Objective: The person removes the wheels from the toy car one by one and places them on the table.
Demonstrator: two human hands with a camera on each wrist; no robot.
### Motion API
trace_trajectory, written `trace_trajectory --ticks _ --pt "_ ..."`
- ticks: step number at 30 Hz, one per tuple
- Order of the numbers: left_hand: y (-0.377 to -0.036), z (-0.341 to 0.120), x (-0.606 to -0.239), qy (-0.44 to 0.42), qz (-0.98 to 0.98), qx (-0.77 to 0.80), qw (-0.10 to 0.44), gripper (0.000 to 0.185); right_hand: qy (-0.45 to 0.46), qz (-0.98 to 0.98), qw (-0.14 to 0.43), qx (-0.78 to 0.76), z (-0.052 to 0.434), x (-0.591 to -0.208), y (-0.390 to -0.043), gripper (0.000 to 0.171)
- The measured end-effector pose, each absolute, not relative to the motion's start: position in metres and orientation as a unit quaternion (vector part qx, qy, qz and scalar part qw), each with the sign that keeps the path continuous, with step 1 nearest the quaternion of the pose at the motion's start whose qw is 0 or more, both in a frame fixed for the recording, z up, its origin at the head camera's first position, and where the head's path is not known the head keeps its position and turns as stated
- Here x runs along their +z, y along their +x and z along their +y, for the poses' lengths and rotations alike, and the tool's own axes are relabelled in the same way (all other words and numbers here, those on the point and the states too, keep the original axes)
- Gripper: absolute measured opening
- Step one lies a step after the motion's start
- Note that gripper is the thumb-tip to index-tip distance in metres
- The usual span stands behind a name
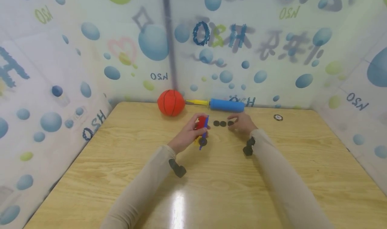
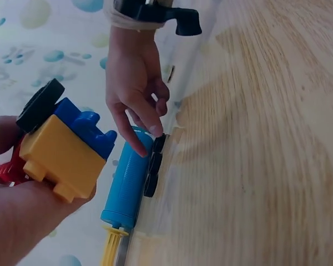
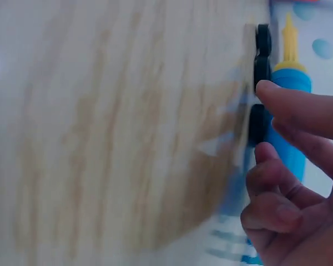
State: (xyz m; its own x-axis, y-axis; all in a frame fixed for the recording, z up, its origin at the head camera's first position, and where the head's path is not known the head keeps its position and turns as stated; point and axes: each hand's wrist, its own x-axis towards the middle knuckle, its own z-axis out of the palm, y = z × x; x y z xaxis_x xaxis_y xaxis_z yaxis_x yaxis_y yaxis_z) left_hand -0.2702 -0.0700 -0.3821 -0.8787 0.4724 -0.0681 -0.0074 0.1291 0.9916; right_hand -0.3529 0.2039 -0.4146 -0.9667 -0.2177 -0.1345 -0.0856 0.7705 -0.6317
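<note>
Head view: my left hand (image 1: 188, 135) grips a toy vehicle (image 1: 202, 131) of red, yellow and blue blocks, lifted just above the wooden table (image 1: 211, 188), fingers curled round its body. My right hand (image 1: 242, 123) reaches forward to a short row of three black wheels (image 1: 223, 123) lying flat on the table; the row runs left to right, and its right end touches my fingertips, so the right hand is the nearer one, while the toy waits just left of the row. Beyond lie an orange ball (image 1: 171, 102) and a blue pump (image 1: 225, 105) with a yellow nozzle, its long axis parallel to the row; a small round disc (image 1: 278, 117) sits well apart to the right. Left wrist view: the toy vehicle (image 2: 64, 147) shows its yellow block, blue block and one mounted black wheel; the right hand (image 2: 134, 83) points index finger and thumb down at the end wheel of the row (image 2: 154, 164), seemingly touching it, not yet closed on it. Right wrist view: my fingers (image 3: 299, 111) are loosely bent, holding nothing, with the nearest wheel (image 3: 257, 124) just beside the index tip and the blue pump (image 3: 288, 138) directly behind.
</note>
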Motion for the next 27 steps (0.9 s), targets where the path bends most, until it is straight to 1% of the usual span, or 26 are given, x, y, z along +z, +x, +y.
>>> trace_trajectory --ticks 3,7,11,15,21,27 --pt "-0.271 -0.071 -0.384 0.15 0.72 0.648 0.199 0.045 -0.105 0.936 0.085 -0.324 0.204 -0.412 -0.348 0.05" --pt "-0.272 -0.072 -0.386 0.145 0.685 0.683 0.206 0.04 -0.153 0.926 0.061 -0.339 0.2 -0.402 -0.335 0.043" --pt "-0.273 -0.072 -0.389 0.151 0.652 0.716 0.2 0.041 -0.2 0.899 0.063 -0.383 0.192 -0.392 -0.318 0.038" --pt "-0.272 -0.07 -0.388 0.16 0.648 0.722 0.183 0.042 -0.24 0.869 0.077 -0.425 0.182 -0.386 -0.302 0.034" --pt "-0.273 -0.068 -0.389 0.153 0.661 0.718 0.153 0.038 -0.297 0.838 0.097 -0.446 0.166 -0.38 -0.279 0.03" --pt "-0.274 -0.065 -0.392 0.178 0.689 0.692 0.122 0.034 -0.345 0.826 0.076 -0.44 0.154 -0.382 -0.265 0.03"
